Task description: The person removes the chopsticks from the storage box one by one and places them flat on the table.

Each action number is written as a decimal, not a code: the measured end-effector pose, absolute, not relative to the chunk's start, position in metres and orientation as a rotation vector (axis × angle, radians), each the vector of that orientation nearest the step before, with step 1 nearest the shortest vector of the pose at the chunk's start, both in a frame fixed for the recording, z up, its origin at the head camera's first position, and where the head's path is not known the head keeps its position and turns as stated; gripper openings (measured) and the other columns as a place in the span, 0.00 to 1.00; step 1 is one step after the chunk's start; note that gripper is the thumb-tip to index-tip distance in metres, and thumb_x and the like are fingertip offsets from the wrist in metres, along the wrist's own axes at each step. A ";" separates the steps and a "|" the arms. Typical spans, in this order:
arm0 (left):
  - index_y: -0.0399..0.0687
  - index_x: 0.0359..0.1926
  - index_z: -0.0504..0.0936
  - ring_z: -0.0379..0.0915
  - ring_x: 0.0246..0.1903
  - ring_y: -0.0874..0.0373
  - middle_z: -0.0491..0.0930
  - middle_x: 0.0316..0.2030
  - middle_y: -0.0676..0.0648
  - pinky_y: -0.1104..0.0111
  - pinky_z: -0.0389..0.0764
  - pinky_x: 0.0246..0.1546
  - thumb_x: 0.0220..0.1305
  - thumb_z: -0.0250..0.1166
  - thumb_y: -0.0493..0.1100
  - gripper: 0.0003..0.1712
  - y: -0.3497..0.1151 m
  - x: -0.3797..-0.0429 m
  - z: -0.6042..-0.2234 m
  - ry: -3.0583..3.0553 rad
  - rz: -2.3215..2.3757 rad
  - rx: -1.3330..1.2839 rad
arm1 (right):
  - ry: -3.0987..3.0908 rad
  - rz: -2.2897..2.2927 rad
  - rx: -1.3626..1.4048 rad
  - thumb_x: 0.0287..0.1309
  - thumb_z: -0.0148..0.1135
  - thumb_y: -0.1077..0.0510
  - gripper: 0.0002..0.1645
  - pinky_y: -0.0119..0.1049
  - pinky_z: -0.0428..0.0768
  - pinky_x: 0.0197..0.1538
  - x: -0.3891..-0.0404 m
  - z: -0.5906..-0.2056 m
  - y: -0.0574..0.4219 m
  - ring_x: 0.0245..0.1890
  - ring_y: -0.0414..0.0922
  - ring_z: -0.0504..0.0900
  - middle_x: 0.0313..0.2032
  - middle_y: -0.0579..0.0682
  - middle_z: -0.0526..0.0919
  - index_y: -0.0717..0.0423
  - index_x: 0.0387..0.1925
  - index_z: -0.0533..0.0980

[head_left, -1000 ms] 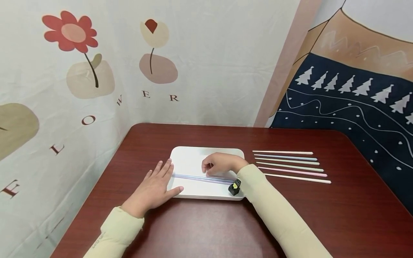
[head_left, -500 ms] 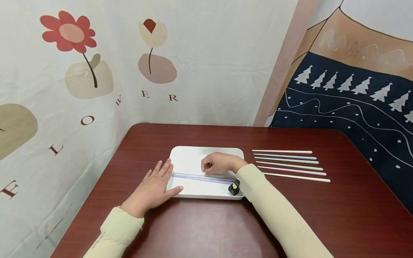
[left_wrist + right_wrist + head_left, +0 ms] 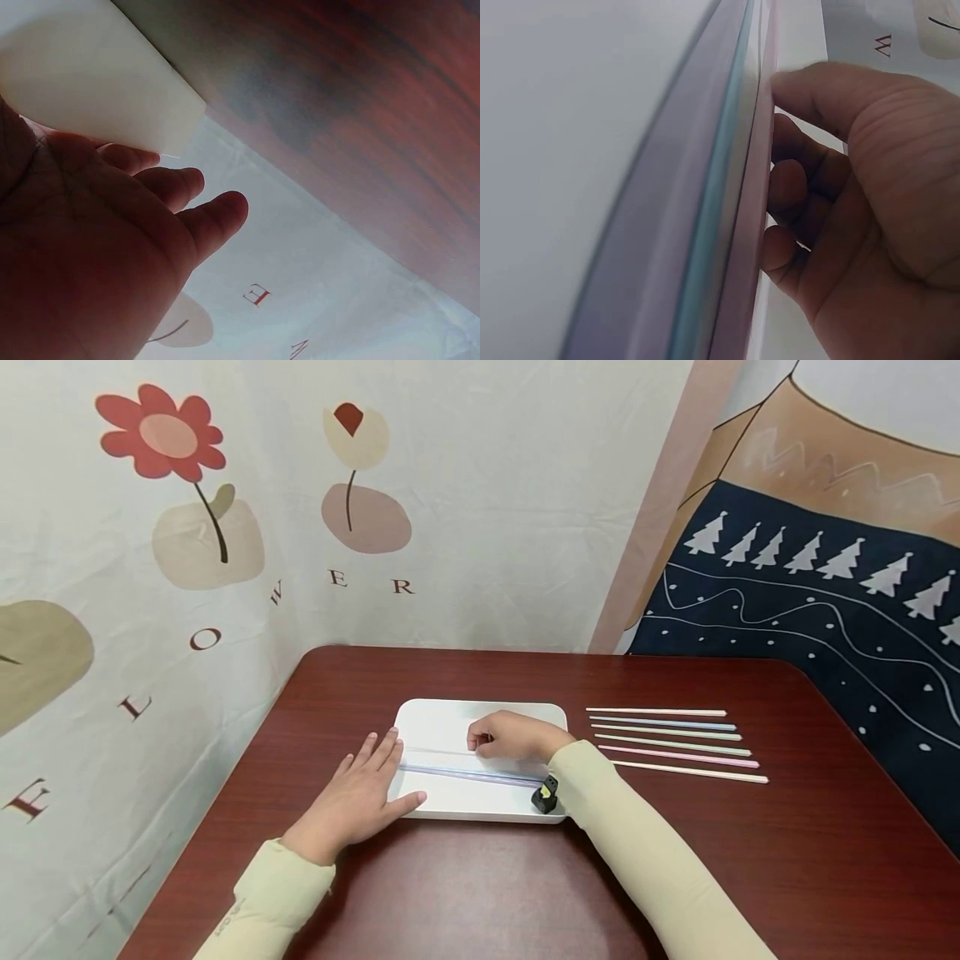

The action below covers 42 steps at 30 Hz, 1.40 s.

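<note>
A white tray (image 3: 435,722) lies on the table, with pastel chopsticks (image 3: 465,773) lengthwise inside it. My left hand (image 3: 356,793) rests on the tray's left edge, fingers spread and straight, holding nothing. In the left wrist view its fingertips reach past the tray's corner (image 3: 150,97). Over the right half of the tray, my right hand (image 3: 517,737) has its fingers curled and pinches a pink chopstick (image 3: 742,247). Beside that one, the right wrist view shows a cream, a blue (image 3: 709,210) and a wide lilac strip (image 3: 649,225). The sticks' right ends are hidden behind my right wrist.
Right of the tray, several chopsticks (image 3: 675,747) in pink, blue, green and cream lie in spaced rows on the red-brown table (image 3: 480,893). A black wrist camera (image 3: 545,795) hangs by my right cuff over the tray's right edge. Printed cloths (image 3: 510,527) stand behind the table.
My right hand has shifted slightly away from the bundle, and one pale chopstick now lies apart from the others, farther back in the tray. The left hand stays put.
</note>
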State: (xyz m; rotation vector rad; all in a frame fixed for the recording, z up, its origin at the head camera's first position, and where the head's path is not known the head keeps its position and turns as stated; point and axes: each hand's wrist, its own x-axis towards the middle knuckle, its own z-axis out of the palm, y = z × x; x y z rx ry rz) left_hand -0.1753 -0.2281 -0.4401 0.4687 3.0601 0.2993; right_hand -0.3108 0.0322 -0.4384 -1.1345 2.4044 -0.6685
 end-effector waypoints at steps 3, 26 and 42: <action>0.34 0.75 0.56 0.40 0.75 0.36 0.46 0.77 0.40 0.37 0.52 0.67 0.66 0.49 0.75 0.56 -0.228 -0.175 -0.439 3.059 0.302 0.468 | 2.398 -0.686 -1.132 0.60 0.63 0.64 0.09 0.30 0.70 0.34 -0.311 -0.439 0.032 0.27 0.35 0.70 0.23 0.39 0.72 0.45 0.31 0.78; 0.35 0.75 0.57 0.40 0.74 0.36 0.46 0.77 0.41 0.37 0.53 0.67 0.65 0.47 0.77 0.57 -0.228 -0.177 -0.442 3.063 0.291 0.473 | 2.528 -0.668 -1.272 0.66 0.58 0.65 0.06 0.32 0.72 0.36 -0.312 -0.408 0.047 0.31 0.39 0.71 0.28 0.43 0.73 0.51 0.38 0.79; 0.35 0.75 0.56 0.40 0.74 0.35 0.47 0.77 0.40 0.37 0.53 0.67 0.65 0.48 0.76 0.57 -0.228 -0.175 -0.441 3.064 0.304 0.473 | 2.608 -0.631 -1.132 0.66 0.59 0.64 0.06 0.36 0.75 0.36 -0.301 -0.382 0.092 0.33 0.42 0.74 0.31 0.43 0.75 0.51 0.40 0.80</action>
